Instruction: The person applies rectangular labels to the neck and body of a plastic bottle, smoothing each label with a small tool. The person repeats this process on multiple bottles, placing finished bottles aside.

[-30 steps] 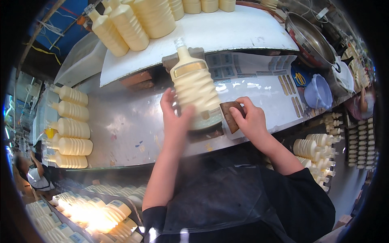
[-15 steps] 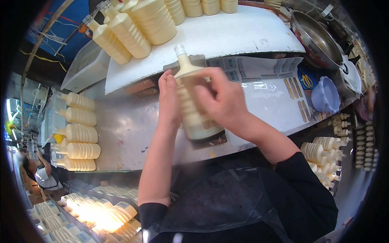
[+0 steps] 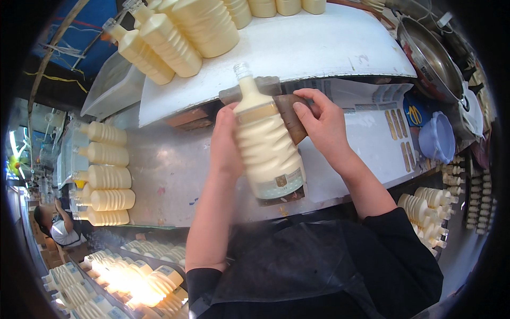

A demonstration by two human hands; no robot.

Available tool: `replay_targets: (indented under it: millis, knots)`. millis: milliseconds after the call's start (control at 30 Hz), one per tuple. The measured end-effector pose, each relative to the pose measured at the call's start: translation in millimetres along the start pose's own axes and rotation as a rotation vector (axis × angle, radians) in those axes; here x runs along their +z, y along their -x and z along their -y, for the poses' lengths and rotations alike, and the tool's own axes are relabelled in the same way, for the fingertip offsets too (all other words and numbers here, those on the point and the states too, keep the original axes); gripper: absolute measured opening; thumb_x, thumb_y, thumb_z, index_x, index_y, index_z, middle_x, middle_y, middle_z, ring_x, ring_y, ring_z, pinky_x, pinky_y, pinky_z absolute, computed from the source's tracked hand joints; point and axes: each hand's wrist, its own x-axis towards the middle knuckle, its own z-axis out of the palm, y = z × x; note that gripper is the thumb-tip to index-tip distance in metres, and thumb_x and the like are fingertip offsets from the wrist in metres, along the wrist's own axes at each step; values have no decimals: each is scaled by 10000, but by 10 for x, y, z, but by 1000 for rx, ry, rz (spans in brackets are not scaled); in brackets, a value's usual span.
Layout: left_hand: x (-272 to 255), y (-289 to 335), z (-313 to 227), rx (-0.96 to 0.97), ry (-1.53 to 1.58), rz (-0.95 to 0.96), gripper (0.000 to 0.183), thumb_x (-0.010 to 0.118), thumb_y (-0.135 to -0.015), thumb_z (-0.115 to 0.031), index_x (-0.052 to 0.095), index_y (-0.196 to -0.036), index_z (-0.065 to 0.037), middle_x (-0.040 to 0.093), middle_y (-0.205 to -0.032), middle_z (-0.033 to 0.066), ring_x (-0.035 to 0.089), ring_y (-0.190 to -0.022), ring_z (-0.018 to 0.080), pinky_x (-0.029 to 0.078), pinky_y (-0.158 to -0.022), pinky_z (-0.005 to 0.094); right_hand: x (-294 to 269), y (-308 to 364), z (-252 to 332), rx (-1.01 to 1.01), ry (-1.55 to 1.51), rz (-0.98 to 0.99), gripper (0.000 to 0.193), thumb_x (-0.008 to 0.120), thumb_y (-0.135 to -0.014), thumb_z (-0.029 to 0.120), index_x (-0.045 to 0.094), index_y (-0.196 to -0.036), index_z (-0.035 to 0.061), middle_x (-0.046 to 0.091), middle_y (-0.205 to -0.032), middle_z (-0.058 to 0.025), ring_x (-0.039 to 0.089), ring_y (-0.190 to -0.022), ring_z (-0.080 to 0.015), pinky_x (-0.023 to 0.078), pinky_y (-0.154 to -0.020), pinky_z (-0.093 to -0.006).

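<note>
A cream-coloured ribbed bottle [image 3: 268,143] with a clear neck lies tilted in front of me on a dark support. It bears a gold strip [image 3: 257,113] across its shoulder and a pale green label [image 3: 281,183] near its base. My left hand [image 3: 225,141] is closed against the bottle's left side, with some fingers hidden. Just right of the shoulder, my right hand [image 3: 323,119] pinches a flat brown scraper-like piece [image 3: 290,114], whose edge is close to the bottle; I cannot tell whether they touch.
Similar bottles [image 3: 109,178] lie in a row at the left, and others stand on the white board [image 3: 319,45] at the back. Gold strips [image 3: 396,125] lie on a sheet at the right, near a lavender bucket [image 3: 436,137] and a large pan [image 3: 430,58]. A person [image 3: 62,228] is at far left.
My right hand has moved off the front of the bottle to the right, uncovering the shoulder strip and the brown piece. My left hand stays at the bottle's side.
</note>
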Motion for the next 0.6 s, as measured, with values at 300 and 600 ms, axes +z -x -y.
replay_targets:
  millis: [300, 600]
  knots:
    - [146, 420, -696, 65, -247, 57, 364, 738, -961, -299, 650, -1206, -45, 685, -1118, 42, 654, -1019, 133, 524, -908, 296, 8, 362, 389, -655, -27, 27, 253, 732, -919, 92, 721, -1169, 56, 763, -1007, -127, 734, -771, -210, 559, -671, -318]
    - [209, 1300, -830, 600, -640, -18, 250, 793, -856, -137, 693, -1070, -56, 682, -1016, 42, 623, -985, 147, 509, -855, 324, 167, 59, 182, -158, -472, 237, 238, 686, -974, 88, 688, -1206, 34, 624, -846, 53, 519, -743, -13, 435, -659, -197]
